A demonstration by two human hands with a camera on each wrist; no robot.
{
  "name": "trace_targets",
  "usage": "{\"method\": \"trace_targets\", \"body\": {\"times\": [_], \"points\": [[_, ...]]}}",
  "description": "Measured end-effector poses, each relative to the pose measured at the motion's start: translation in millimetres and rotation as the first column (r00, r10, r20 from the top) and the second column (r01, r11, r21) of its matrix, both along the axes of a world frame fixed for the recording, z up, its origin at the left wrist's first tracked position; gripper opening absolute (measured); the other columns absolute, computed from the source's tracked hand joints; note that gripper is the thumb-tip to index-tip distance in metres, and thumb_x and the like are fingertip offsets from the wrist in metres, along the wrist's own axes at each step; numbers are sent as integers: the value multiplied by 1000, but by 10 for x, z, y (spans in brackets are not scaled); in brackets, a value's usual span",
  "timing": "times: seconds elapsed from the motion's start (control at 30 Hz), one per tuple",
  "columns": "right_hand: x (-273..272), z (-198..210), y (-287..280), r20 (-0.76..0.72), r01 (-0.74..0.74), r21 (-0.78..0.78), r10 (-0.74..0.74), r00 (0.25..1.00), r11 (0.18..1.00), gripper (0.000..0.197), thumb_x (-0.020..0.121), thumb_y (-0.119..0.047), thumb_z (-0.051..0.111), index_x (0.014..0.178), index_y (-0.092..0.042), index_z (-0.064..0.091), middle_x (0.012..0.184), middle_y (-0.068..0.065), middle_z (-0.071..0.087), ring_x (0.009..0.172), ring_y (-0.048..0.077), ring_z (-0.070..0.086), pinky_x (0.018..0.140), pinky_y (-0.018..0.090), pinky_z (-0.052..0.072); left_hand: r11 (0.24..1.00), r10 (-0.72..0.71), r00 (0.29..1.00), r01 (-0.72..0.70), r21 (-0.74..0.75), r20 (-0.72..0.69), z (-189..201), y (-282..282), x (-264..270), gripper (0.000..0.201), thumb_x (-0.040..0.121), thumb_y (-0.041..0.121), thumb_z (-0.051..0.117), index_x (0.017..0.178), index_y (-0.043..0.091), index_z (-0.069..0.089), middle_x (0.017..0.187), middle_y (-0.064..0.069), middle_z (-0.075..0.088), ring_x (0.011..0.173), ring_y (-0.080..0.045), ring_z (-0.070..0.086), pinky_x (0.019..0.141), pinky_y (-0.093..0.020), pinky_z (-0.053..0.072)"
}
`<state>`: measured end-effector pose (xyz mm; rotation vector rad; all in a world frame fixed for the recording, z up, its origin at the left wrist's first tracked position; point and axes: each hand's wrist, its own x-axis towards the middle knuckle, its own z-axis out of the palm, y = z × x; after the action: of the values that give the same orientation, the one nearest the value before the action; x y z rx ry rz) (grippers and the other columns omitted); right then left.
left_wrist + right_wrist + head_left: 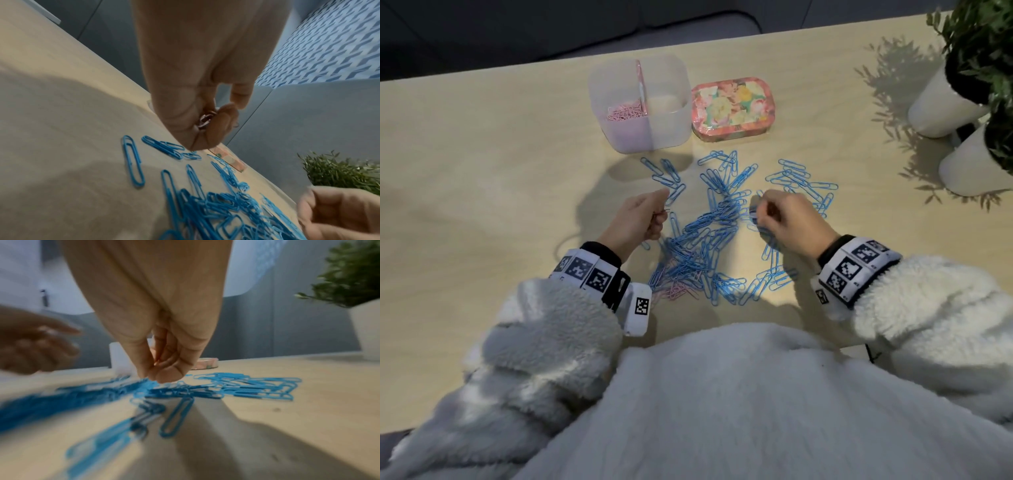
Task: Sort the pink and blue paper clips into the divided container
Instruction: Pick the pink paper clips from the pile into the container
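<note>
**Desk:** What are the hands doing?

**Operator:** My left hand (635, 219) is curled over the left edge of the pile. From the left wrist camera I see its fingers closed round a small clump of pink paper clips (204, 121). My right hand (787, 219) is bunched over the right side of the pile, fingertips together, with blue clips at them in the head view. The right wrist picture is blurred, so I can't tell whether it actually holds any.

**Desk:** Where's the rest of the sorting?

**Operator:** The blue paper clips (709, 236) are spread across the wooden table (482, 171) between and beyond both hands, thickest in the middle. A few loose pink clips (676, 291) lie at the near left edge of that pile, half under the blue ones. The divided container (674, 120) stands at the far side, translucent. Its left compartment holds a heap of pink clips (625, 112); I see no clips in the right one.

**Desk:** Anything else there?

**Operator:** A floral tin (732, 108) sits just right of the container, and two potted plants in white pots (941, 109) stand far right.
</note>
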<state>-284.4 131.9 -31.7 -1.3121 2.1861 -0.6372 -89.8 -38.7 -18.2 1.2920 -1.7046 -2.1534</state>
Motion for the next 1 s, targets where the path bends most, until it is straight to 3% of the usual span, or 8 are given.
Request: {"method": "trace_targets", "body": {"times": [0.1,0.2,0.33,0.47,0.6,0.73,0.87,1.0], "points": [[20,77,-81,340,191,-26,-171,925,981,21,88,2,45,91,-12,60,66,3,50,49,9,42,52,23,41,997,-17,999,13,-79,-45,-28,34,57,35,93,23,52,61,19,38,44,11,43,38,-6,31,40,-16,28],[168,146,-203,528,171,78,-186,829,982,25,89,1,42,76,-13,59,56,8,49,34,2,42,37,12,34,990,-83,996,78,-119,-41,-57,68,126,16,91,16,54,77,20,50,47,6,57,41,-4,47,40,-14,36],[493,143,-400,228,-267,82,243,943,960,14,80,-11,63,92,-7,67,53,-13,41,46,0,44,50,11,30,983,-158,987,158,-94,17,-66,112,208,18,96,10,42,90,21,56,60,6,61,47,1,52,46,-13,37],[660,76,-442,-10,-468,235,483,875,852,22,78,-33,67,98,-23,65,68,-13,48,73,8,45,65,25,31,904,-290,939,333,-270,186,-40,186,282,8,89,16,58,85,10,61,57,6,52,44,1,43,47,-13,34],[425,52,-284,44,-391,249,393,919,886,10,76,-21,67,86,-18,65,60,-16,42,69,11,45,65,24,30,633,-422,756,641,-434,500,-119,225,409,17,74,24,74,84,15,64,77,-8,65,69,-20,57,64,-30,43],[144,63,-96,127,-302,284,276,953,910,10,75,-12,69,75,-21,64,55,-10,42,50,5,44,56,25,35,651,-356,779,603,-461,516,-137,220,456,14,73,19,73,82,15,62,69,-3,58,62,-18,51,57,-28,37],[8,143,-91,150,-190,257,156,976,947,9,74,-6,70,76,-14,68,48,-9,39,40,-1,42,44,11,28,627,-312,799,580,-520,514,-117,209,431,10,75,17,70,81,16,62,60,7,49,57,-9,47,52,-22,33],[54,265,-160,-144,-137,300,187,972,944,10,74,-19,65,82,-25,64,60,-6,51,66,17,51,62,26,34,559,-348,812,581,-591,469,-80,243,310,3,79,15,64,82,16,64,61,2,50,57,-13,45,53,-27,32]]}}
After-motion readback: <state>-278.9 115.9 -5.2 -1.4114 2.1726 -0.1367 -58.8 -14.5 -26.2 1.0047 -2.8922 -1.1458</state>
